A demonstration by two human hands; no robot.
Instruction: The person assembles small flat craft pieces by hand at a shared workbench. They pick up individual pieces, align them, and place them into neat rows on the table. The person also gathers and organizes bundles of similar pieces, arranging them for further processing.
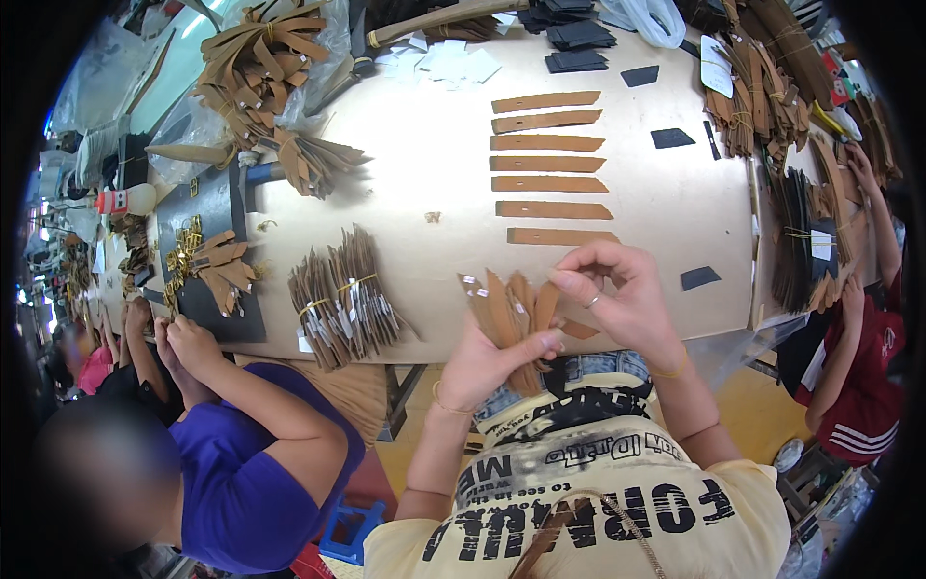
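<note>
My left hand (479,362) is closed round a fanned bundle of brown leather straps (503,314), some bearing small white labels. With thumb and fingers pinched, my right hand (617,294) grips the upper end of a strap (545,307) at the bundle's right side. Another strap (579,329) lies below that hand, near the table edge. Beyond my hands, several brown leather straps (548,162) lie flat in a column, spaced apart, each with a slanted right end. The nearest of them (555,235) is just above my right hand.
Tied strap bundles (347,294) lie left of my hands. Dark leather pieces (672,138) are scattered on the right, with black stacks (577,43) at the back. A co-worker in purple (260,473) handles pieces beside a black mat (227,309); another in red (868,367) works at the right.
</note>
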